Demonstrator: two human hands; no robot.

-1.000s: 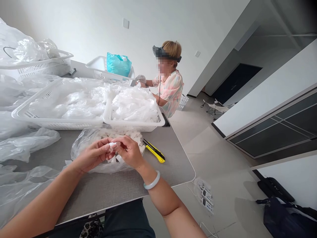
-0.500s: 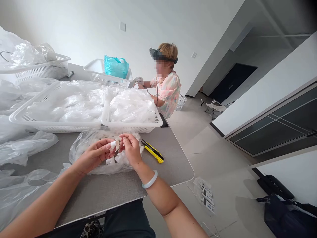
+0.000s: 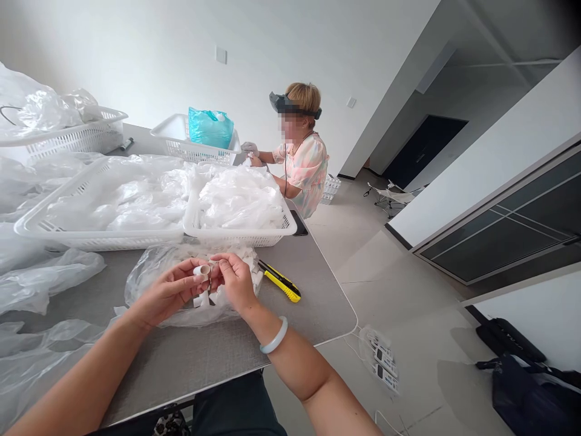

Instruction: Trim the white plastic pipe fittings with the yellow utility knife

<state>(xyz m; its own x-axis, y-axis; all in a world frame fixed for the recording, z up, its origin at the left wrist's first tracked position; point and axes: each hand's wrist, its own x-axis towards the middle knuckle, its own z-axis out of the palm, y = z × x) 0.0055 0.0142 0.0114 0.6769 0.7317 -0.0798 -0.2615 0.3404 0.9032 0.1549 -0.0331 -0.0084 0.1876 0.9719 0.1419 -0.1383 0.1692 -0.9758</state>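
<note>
My left hand (image 3: 170, 286) is closed round a short white plastic tube (image 3: 201, 270), whose open end faces up toward me. Close beside the tube, my right hand (image 3: 233, 280) has its thumb and fingers pinched together; what they grip is too small to make out. Both hands are above a clear plastic bag (image 3: 144, 272) spread on the table, with several small white pieces (image 3: 218, 297) in it. A yellow and black utility knife (image 3: 280, 281) lies just right of the bag, touched by neither hand.
Two white baskets (image 3: 109, 241) full of clear plastic bags stand behind my hands. Loose plastic bags (image 3: 59, 272) cover the table's left side. A co-worker (image 3: 306, 160) with a headset is at the far end, near a basket holding a blue bag (image 3: 209, 128). The table (image 3: 313, 303) has a rounded right corner.
The white tube has tipped, so its open end now shows more toward me. My right hand stays close beside it. The view has shifted slightly.
</note>
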